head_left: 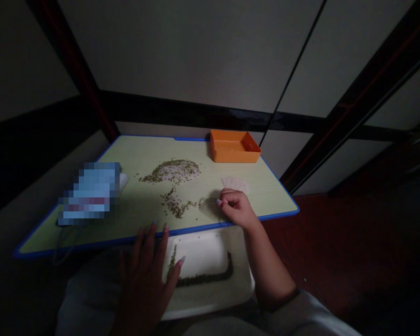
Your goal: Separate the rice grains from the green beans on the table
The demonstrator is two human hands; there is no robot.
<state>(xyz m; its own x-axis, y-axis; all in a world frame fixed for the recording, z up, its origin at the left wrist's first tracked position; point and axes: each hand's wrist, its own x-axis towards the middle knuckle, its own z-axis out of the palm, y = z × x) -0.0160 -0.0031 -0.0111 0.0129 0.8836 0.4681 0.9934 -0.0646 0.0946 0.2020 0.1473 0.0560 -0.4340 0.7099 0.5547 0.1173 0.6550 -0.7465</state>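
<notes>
Sees a mixed heap (177, 170) speckled dull green and whitish, scattering at its edges, on the pale yellow-green counter (133, 149). Curls the fingers of the right hand (236, 207) beside a small patch of whitish grains (234, 182); cannot tell whether grasping anything. Spreads the left hand (149, 275), fingers released, at the white tray (205, 252), lined with dark green grains (206, 279). Cannot read the pixelated blue packet (94, 189).

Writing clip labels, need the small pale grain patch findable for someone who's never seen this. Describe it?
Find the blue-edged table, then the orange box at its far right corner. The small pale grain patch lies between that box and the person's right hand. Unlike the larger green-and-pale heap to its left, it looks all pale.
</notes>
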